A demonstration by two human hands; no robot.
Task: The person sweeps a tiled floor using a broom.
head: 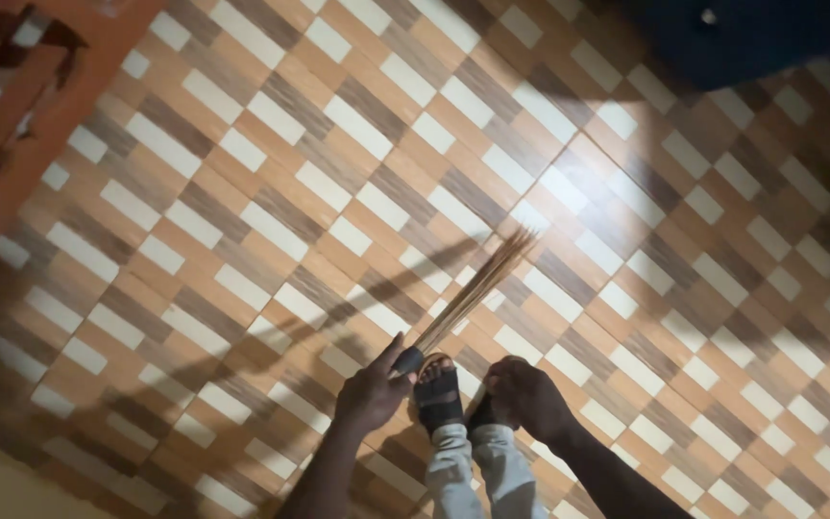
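My left hand (373, 392) grips the dark bound base of a short stick broom (477, 286), whose thin straw bristles fan out up and to the right over the tiled floor (242, 192). My right hand (527, 396) is closed low beside my sandalled foot (437, 391), and I cannot tell whether it holds anything. Pale trouser legs (477, 471) show between my two arms at the bottom.
The floor has a brown, orange and white woven-look tile pattern. A reddish wooden piece of furniture (21, 125) stands at the upper left. A dark blue object (742, 38) lies at the upper right. A bright patch of light (607, 183) falls near the bristle tips.
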